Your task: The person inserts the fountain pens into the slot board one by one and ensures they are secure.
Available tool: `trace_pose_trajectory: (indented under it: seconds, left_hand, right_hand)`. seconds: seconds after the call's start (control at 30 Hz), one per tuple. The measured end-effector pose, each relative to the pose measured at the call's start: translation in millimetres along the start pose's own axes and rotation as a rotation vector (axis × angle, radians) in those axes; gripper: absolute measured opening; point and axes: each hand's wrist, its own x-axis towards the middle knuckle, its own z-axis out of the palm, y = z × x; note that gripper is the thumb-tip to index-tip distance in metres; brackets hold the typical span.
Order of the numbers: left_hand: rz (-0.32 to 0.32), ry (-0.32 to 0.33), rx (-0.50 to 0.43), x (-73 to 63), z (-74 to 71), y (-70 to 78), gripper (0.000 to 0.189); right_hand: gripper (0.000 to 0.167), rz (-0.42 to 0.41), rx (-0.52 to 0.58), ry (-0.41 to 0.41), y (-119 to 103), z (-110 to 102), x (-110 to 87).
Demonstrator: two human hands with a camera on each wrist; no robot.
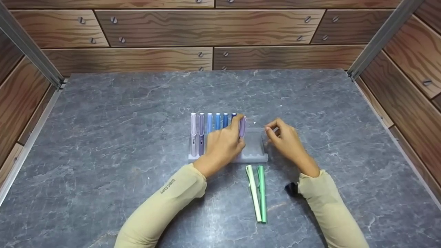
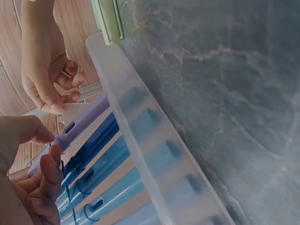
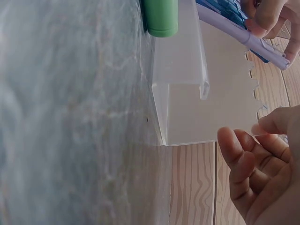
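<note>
While the left hand (image 1: 224, 143) reaches over the clear rack (image 1: 253, 158), its thumb and fingers pinch a light purple pen (image 1: 243, 127), rightmost of the row. Pen lies alongside its neighbour, lower end by the front lip; whether fully seated, cannot tell.

Right hand (image 1: 286, 141) at the rack's far right corner, fingers bent, thumb tip at the plate edge; gripping or merely touching, cannot tell.

Row in rack, left to right: lilac pen (image 1: 193, 137), violet pen (image 1: 201, 137), pale blue pen (image 1: 209, 123), sky blue pen (image 1: 217, 120), deep blue pen (image 1: 225, 120), navy pen (image 2: 101, 137). Left hand covers the lower parts of several in the head view. Right part of the rack bare.

On the grey marbled desk (image 1: 103, 137), just in front of the rack: a cream-green pen (image 1: 254, 193) and a green pen (image 1: 262, 194), close together, clips leftward. Pale sleeves (image 1: 162, 206) on both arms; wood-patterned wall (image 1: 206, 27) behind.
</note>
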Motion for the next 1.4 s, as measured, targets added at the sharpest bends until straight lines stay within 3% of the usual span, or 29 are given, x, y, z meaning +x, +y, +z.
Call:
trace_pose_trajectory:
  seconds: [0.3, 0.47, 0.6, 1.0, 1.4]
  left_hand:
    - [0.005, -0.003, -0.017, -3.8, -6.0, -1.0, 0.067]
    - [0.018, -0.043, -0.039, -11.8, -8.7, 1.3, 0.071]
    - [0.035, -0.112, -0.071, -18.2, -9.0, 3.5, 0.073]
    - [-0.002, -0.405, -0.258, -33.1, -9.6, 3.4, 0.081]
    - [-0.006, -0.564, -0.289, -37.7, -5.3, 7.5, 0.082]
  right_hand:
    - [0.010, -0.010, -0.014, 0.005, 1, 1, -0.6]
    - [0.010, -0.006, -0.027, 0.011, 0, 1, -0.7]
    - [0.010, -0.007, -0.028, 0.010, 0, 0, -1.0]
    - [0.010, -0.002, -0.012, 0.001, 2, 2, -2.6]
    - [0.012, 0.009, 0.008, -0.001, 1, 1, -1.0]
